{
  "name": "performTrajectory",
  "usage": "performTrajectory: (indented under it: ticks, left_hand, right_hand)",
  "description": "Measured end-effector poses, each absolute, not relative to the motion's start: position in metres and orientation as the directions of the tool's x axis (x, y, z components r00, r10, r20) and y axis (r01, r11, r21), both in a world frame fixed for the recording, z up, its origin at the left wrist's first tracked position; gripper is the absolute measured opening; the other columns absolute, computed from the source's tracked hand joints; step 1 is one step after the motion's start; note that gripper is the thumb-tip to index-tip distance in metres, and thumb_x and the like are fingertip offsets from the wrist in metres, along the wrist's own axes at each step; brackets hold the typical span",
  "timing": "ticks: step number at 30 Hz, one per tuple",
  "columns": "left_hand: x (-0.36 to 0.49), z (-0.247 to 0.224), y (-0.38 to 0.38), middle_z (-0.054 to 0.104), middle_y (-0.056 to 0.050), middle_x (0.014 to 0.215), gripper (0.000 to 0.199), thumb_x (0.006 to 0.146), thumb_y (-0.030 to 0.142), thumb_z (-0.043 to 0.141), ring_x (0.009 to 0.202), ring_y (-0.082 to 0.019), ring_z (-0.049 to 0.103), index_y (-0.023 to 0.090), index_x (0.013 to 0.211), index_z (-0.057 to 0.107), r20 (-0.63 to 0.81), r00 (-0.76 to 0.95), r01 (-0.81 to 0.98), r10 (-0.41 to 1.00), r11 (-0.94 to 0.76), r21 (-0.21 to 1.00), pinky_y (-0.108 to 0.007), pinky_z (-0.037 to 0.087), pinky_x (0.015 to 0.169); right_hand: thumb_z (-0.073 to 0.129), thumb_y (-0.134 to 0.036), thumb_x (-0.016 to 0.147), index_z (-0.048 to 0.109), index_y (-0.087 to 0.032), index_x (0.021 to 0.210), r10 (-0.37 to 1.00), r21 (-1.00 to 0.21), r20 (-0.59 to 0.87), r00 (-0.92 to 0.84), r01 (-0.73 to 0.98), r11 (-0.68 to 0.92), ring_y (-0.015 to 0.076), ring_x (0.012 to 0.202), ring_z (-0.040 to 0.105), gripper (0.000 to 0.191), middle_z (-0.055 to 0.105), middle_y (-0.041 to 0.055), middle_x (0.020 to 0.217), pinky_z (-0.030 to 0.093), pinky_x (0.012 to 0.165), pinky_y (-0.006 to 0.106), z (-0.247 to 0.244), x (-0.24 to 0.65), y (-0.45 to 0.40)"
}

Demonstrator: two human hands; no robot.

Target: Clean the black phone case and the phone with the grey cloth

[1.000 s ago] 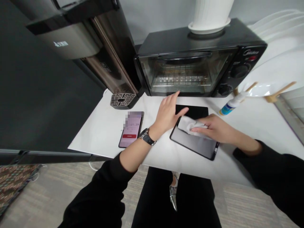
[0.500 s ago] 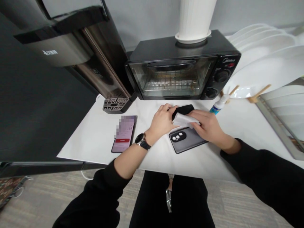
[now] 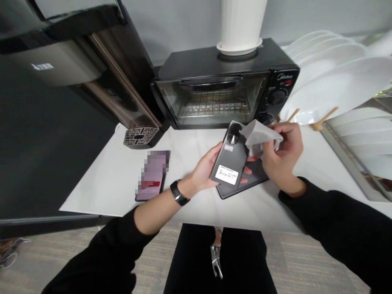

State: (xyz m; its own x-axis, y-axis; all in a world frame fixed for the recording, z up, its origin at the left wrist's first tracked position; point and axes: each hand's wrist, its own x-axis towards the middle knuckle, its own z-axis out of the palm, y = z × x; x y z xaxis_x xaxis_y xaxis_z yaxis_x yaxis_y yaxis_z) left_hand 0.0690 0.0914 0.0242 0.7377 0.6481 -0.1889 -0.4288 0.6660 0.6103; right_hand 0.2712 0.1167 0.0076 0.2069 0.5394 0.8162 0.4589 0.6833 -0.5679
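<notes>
My left hand (image 3: 206, 168) grips a dark grey phone (image 3: 232, 157), raised off the counter with its back and camera bump facing up. Two labels, one small and pinkish and one white, are stuck on that back. In my right hand (image 3: 283, 153) is a light grey cleaning cloth (image 3: 260, 134), pinched between thumb and fingers and hanging close to the phone's camera end. Below the phone, a phone case (image 3: 257, 176) with a black rim lies on the counter, partly covered by the phone and my fingers.
Another phone (image 3: 152, 175) lies screen up at left on the white counter (image 3: 101, 179). Behind stand a drink dispenser (image 3: 137, 106) and a toaster oven (image 3: 214, 102) carrying a white pot (image 3: 241, 24). White plates (image 3: 343, 81) stand in a rack at right.
The dark phone has been picked up from the counter and turned back side up in my left hand. My right hand has lifted the cloth and moved right. The view has shifted slightly.
</notes>
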Motion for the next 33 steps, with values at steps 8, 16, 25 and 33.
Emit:
performTrajectory:
  ticks: [8,16,25,33]
  left_hand:
    - [0.075,0.019,0.084,0.08,-0.022,0.12,0.066,0.111,0.05,0.022,0.113,-0.036,0.079,0.012,0.144,0.065,-0.309,0.726,-0.499,0.614,0.78,0.378,-0.059,0.057,0.105]
    - [0.076,0.024,0.087,0.082,-0.012,0.101,0.066,0.111,0.058,0.025,0.092,-0.026,0.08,0.017,0.134,0.07,-0.407,0.631,-0.597,0.661,0.748,0.29,-0.048,0.062,0.096]
    - [0.065,0.024,0.095,0.08,-0.014,0.093,0.091,0.104,0.075,0.02,0.079,-0.023,0.077,0.006,0.133,0.071,-0.273,0.56,-0.686,0.782,0.622,0.377,-0.031,0.059,0.068]
    - [0.071,0.033,0.089,0.082,-0.013,0.104,0.081,0.107,0.068,0.015,0.095,-0.025,0.08,0.014,0.136,0.069,-0.353,0.599,-0.577,0.719,0.693,0.433,-0.043,0.062,0.095]
  right_hand:
    - [0.068,-0.024,0.093,0.07,-0.022,0.101,0.734,-0.578,0.665,-0.141,0.525,0.624,0.02,0.102,0.072,0.008,0.077,0.0029,0.106,0.058,0.093,0.037,0.012,0.266,0.113]
    - [0.05,-0.033,0.108,0.062,-0.023,0.148,0.657,-0.41,0.594,-0.465,0.527,0.744,0.0256,0.151,0.056,0.043,0.061,0.0051,0.156,0.043,0.129,0.056,0.012,0.266,0.11]
    - [0.065,-0.025,0.101,0.074,-0.021,0.123,0.261,-0.119,0.694,-0.671,0.25,0.961,0.0119,0.127,0.073,0.025,0.077,-0.0015,0.131,0.049,0.127,0.035,0.014,0.267,0.097]
    - [0.046,-0.059,0.107,0.037,-0.018,0.165,0.595,-0.141,0.588,-0.548,0.655,0.743,0.0339,0.16,0.042,0.073,0.044,0.0119,0.168,0.029,0.133,0.068,0.014,0.274,0.116]
